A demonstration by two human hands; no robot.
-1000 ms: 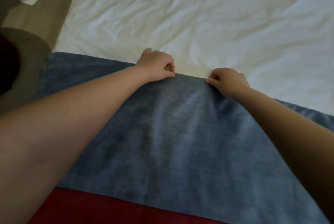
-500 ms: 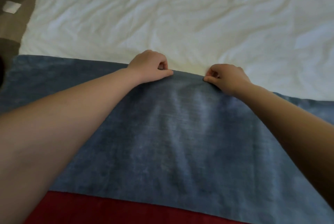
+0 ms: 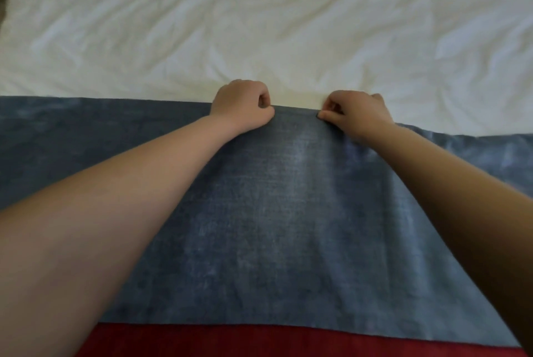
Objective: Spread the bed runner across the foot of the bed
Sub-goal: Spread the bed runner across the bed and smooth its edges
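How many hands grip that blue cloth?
2. The left hand pinches the far edge of the bed runner near its middle; the right hand pinches it just to the right.

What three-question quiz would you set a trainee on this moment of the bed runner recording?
1. True or false: the left grip and the right grip both pinch the far edge of the blue bed runner.
2. Pick one. Beyond the runner's far edge lies: A) a wrinkled white sheet; B) a stack of pillows; C) a wooden headboard.
3. Fill the gap: the strip along the runner's near edge, at the bottom of the view, is coloured ____.

Key: 1 true; 2 A; 3 red.
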